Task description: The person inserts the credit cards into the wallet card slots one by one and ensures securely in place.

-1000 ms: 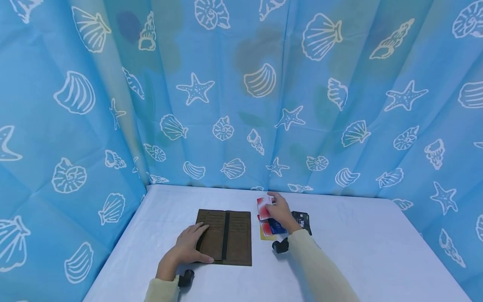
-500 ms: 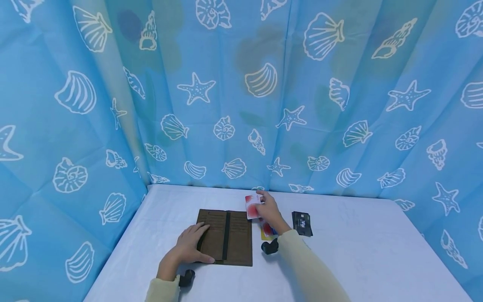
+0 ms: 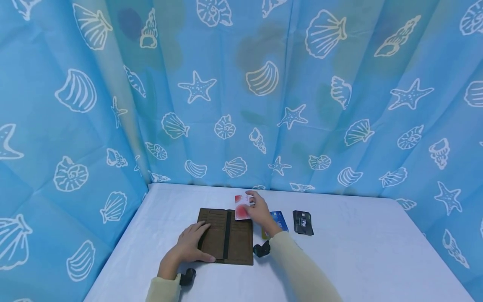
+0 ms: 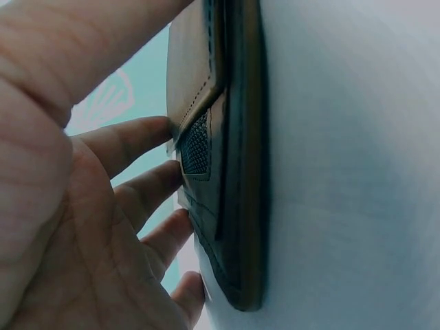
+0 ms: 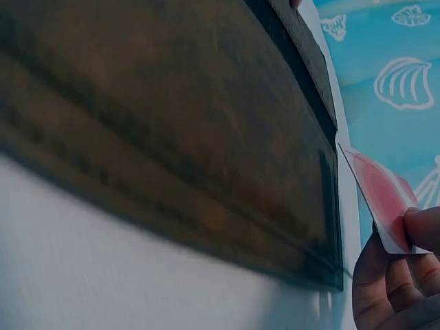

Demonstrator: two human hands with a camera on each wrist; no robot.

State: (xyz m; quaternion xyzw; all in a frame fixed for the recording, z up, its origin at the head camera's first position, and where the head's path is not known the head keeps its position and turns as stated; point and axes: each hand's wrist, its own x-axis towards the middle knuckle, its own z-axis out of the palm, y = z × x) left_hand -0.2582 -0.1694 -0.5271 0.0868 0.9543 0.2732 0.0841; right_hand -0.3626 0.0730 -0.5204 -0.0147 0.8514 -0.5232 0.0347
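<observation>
A brown bifold wallet (image 3: 240,247) lies spread on the white table, a dark strap (image 3: 227,235) down its middle. My left hand (image 3: 190,244) rests on its left side, fingers spread. In the left wrist view, the fingertips touch the wallet's edge (image 4: 251,206). Between thumb and fingers, my right hand (image 3: 260,210) pinches a red and white card (image 3: 240,209) over the top of the wallet's right half. The right wrist view shows that card (image 5: 379,196) held by its edge, beside the wallet (image 5: 206,124). Whether it touches the wallet, I cannot tell.
Right of the wallet lies a blue card (image 3: 280,219) over a yellow one (image 3: 264,235), partly hidden by my right wrist. Farther right sits a pile of black cards (image 3: 303,222). A blue shell-print curtain (image 3: 234,142) hangs behind the table (image 3: 358,251).
My right hand has carried the red and white card leftward, from above the other cards to the wallet's right half. The blue card and the black pile are more exposed. My left hand stays put.
</observation>
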